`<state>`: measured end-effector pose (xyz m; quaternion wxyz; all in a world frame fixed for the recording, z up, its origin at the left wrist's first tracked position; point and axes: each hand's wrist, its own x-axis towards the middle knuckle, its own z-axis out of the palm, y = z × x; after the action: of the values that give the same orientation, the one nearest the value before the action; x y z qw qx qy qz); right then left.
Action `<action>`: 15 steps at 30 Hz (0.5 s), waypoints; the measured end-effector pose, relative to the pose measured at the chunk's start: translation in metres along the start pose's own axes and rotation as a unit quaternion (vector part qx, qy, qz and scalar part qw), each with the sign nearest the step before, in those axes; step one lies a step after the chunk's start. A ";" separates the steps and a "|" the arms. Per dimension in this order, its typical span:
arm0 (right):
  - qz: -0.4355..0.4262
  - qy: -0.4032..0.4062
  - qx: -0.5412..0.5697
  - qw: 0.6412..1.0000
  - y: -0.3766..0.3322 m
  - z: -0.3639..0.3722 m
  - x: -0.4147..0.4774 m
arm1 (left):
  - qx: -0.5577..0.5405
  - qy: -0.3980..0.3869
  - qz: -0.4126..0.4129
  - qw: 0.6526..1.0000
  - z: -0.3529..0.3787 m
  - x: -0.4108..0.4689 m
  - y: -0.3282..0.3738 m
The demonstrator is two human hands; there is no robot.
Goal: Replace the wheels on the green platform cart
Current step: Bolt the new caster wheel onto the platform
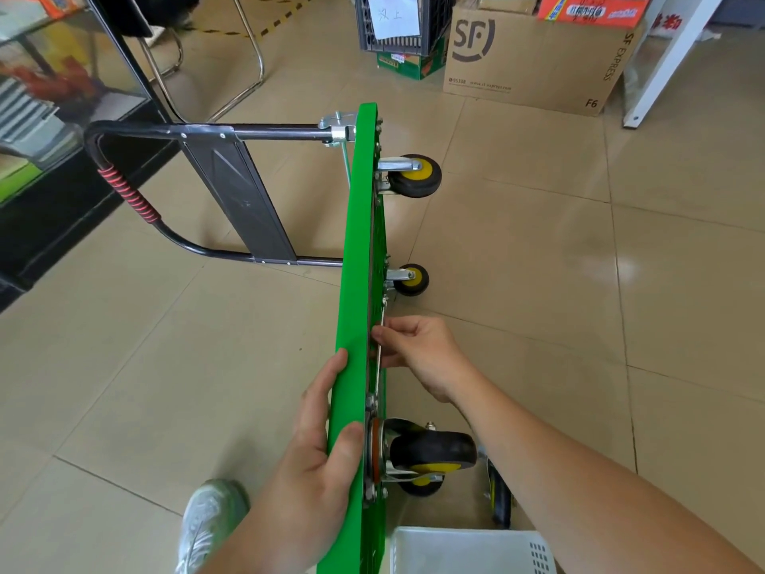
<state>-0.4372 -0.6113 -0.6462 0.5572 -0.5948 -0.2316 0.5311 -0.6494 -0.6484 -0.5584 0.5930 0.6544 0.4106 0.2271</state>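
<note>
Green platform cart is standing tipped on its long edge on the tiled floor, deck facing left, underside facing right, running from the near centre to the far centre. Black handle with a red coiled wrap is sticking out left from the far end.

Left hand is gripping the near upper edge of the deck, thumb hooked over the edge, fingers lying along the left face. Right hand is reaching in from the right to the underside, mid-length; fingers are curled and pinching a thin silver tool lying flat against the underside. Cannot tell what kind of tool.

Four casters are sitting on the underside, black tyres with yellow hubs: far upper wheel, far lower wheel, near upper wheel just right of the left thumb, and a near lower wheel partly hidden under it. Another loose wheel is lying on the floor near right, beside a white plastic basket at the bottom edge.

A grey shoe is showing near left. Far right, an SF cardboard box is sitting on the floor with a grey crate to its left. Chrome chair legs are standing far left.
</note>
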 end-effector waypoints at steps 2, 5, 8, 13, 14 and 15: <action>-0.003 -0.003 0.003 1.000 -0.001 0.000 0.001 | 0.008 0.002 0.002 1.000 0.000 0.000 0.001; -0.029 0.018 0.003 0.999 -0.015 -0.005 -0.003 | 0.014 -0.001 0.005 1.000 0.000 0.000 0.003; -0.078 0.036 -0.007 0.996 -0.042 -0.011 -0.016 | 0.024 -0.022 0.003 0.999 -0.002 0.000 0.005; -0.138 -0.010 -0.006 0.990 -0.068 -0.003 -0.064 | 0.002 -0.054 -0.013 0.998 -0.005 -0.002 0.006; -0.149 -0.019 -0.020 0.989 -0.068 0.000 -0.074 | 0.001 -0.051 -0.009 0.999 -0.005 -0.002 0.007; -0.161 -0.024 -0.036 0.986 -0.068 0.003 -0.082 | 0.002 -0.047 -0.004 0.999 -0.004 -0.002 0.007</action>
<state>-0.4456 -0.6624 -0.5536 0.6084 -0.5563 -0.3564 0.4398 -0.6517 -0.6473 -0.5500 0.6115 0.6635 0.3855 0.1929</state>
